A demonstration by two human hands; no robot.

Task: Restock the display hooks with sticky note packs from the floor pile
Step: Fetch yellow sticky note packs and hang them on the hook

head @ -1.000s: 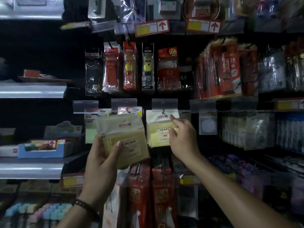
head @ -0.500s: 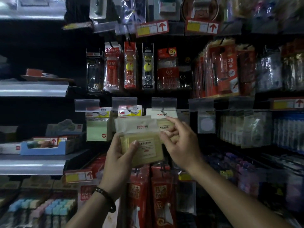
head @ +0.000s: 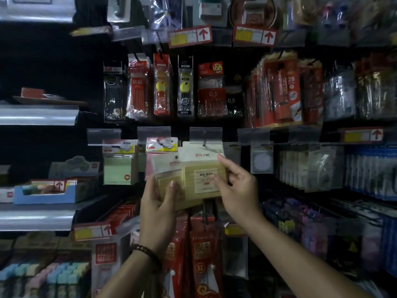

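My left hand (head: 160,208) grips a yellow sticky note pack (head: 166,179) from below, thumb across its front. The pack's clear header with a hang hole sits just left of a display hook (head: 205,145). A second yellow pack (head: 204,179) hangs on that hook, partly overlapped by the held one. My right hand (head: 235,190) pinches the hanging pack's right side, index finger at its white header. A green pack (head: 118,171) and a pink pack (head: 148,168) hang on hooks to the left.
Pen and refill packs (head: 163,87) hang on the row above. Red packs (head: 202,252) hang below my hands. Metal shelves (head: 38,115) with a blue box (head: 49,194) stand at the left. Clear bagged goods (head: 311,168) crowd the hooks at the right.
My left hand has carried its pack up and to the right, now overlapping the hanging pack. My right hand has shifted from the hanging pack's left side to its right edge.
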